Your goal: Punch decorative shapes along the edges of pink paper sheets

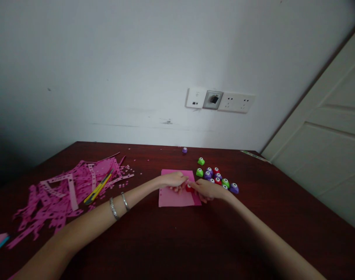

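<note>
A sheet of pink paper [176,199] lies on the table in front of me, with a darker pink strip along its right side and small holes near its left edge. My left hand [174,181] is closed over the middle of the sheet, its curled fingers gripping the paper beside a small red craft punch [189,188]. From the right, my right hand [208,189] is closed around that punch at the sheet's right side. Both thumbs nearly meet above it. The fingers partly hide the punch and the paper inside it.
Several purple, red and green punches [208,175] cluster right of the sheet; one purple punch [185,150] stands farther back. At left lies a heap of punched pink strips [78,179] with a yellow utility knife [98,188] on top. Wall sockets [236,102] are behind the table [177,245].
</note>
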Demonstrator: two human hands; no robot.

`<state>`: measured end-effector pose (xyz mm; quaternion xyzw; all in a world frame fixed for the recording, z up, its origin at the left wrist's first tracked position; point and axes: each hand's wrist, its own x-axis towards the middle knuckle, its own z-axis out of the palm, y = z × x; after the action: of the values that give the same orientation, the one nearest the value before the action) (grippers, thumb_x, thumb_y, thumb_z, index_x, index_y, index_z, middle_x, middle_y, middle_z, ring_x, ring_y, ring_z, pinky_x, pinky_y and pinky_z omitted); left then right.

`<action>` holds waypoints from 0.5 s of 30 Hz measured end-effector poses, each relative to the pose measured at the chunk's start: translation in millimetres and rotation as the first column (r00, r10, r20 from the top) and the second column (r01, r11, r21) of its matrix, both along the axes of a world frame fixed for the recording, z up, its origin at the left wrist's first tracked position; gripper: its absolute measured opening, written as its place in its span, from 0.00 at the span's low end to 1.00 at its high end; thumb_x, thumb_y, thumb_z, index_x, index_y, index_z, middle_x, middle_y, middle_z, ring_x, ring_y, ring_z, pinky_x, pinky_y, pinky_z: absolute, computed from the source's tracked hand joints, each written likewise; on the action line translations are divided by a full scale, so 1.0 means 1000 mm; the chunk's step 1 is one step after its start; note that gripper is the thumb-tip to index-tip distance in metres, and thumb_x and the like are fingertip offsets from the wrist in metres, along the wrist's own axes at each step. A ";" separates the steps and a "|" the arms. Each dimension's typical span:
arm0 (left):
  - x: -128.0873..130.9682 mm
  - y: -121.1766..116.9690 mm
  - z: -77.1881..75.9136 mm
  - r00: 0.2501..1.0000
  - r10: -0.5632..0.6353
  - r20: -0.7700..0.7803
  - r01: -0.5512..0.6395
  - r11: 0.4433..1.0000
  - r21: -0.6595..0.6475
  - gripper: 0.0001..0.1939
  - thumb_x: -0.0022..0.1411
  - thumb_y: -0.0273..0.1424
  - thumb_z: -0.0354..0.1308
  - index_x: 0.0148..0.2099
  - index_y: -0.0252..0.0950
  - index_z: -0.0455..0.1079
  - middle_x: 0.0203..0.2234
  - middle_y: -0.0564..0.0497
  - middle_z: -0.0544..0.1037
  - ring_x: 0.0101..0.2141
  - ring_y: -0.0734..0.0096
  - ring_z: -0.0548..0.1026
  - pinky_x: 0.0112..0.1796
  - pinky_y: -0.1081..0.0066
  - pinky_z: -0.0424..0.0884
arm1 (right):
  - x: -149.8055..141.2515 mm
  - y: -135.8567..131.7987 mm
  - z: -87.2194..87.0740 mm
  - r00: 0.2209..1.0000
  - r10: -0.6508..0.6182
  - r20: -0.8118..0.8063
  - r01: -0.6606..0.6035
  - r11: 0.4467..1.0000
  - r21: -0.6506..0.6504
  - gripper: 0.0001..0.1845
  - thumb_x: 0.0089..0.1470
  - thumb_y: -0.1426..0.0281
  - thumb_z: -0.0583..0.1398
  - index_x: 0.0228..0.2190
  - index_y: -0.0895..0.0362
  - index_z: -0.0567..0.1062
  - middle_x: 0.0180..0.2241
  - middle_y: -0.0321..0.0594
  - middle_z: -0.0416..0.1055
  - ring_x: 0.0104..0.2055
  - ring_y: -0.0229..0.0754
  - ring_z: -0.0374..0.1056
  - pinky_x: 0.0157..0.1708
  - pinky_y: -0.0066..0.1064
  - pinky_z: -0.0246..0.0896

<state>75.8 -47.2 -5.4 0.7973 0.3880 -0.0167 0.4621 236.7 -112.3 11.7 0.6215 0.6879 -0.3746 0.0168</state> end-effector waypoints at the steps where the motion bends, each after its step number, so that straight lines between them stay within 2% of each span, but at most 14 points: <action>1: 0.000 -0.001 0.001 1.000 0.012 0.010 -0.012 1.000 -0.007 0.25 0.63 0.42 0.37 0.23 0.34 0.65 0.14 0.49 0.69 0.16 0.76 0.61 0.20 0.72 0.56 | 0.000 0.000 0.002 1.000 0.005 0.008 -0.005 1.000 -0.007 0.37 0.58 0.50 0.38 0.10 0.58 0.62 0.09 0.36 0.60 0.09 0.29 0.51 0.11 0.23 0.49; 7: -0.004 -0.004 0.005 0.998 0.018 0.057 -0.016 0.999 -0.039 0.28 0.60 0.50 0.39 0.21 0.35 0.63 0.14 0.49 0.69 0.17 0.75 0.61 0.22 0.71 0.56 | -0.004 -0.002 0.015 0.999 0.020 0.025 -0.019 0.998 -0.052 0.37 0.59 0.52 0.39 0.09 0.59 0.61 0.08 0.34 0.57 0.09 0.28 0.50 0.10 0.20 0.46; 10: -0.005 -0.005 0.008 0.998 -0.001 0.061 0.004 0.999 -0.043 0.29 0.57 0.54 0.42 0.22 0.35 0.65 0.16 0.49 0.71 0.18 0.75 0.62 0.23 0.71 0.56 | -0.003 0.000 0.015 1.000 -0.002 -0.003 0.002 0.995 -0.101 0.36 0.59 0.52 0.40 0.09 0.59 0.62 0.08 0.33 0.57 0.08 0.27 0.48 0.09 0.20 0.44; 15: -0.006 -0.002 0.009 0.995 -0.074 0.062 0.077 0.996 -0.047 0.28 0.57 0.53 0.44 0.23 0.34 0.67 0.18 0.48 0.73 0.18 0.76 0.62 0.22 0.72 0.57 | -0.002 0.003 0.011 0.998 -0.043 -0.044 0.036 0.988 -0.149 0.34 0.61 0.56 0.41 0.10 0.60 0.63 0.09 0.33 0.58 0.08 0.26 0.47 0.08 0.20 0.43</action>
<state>70.3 -49.2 4.1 0.7998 0.3429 -0.0198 0.4923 234.8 -109.0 23.0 0.6231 0.6460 -0.4392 0.0393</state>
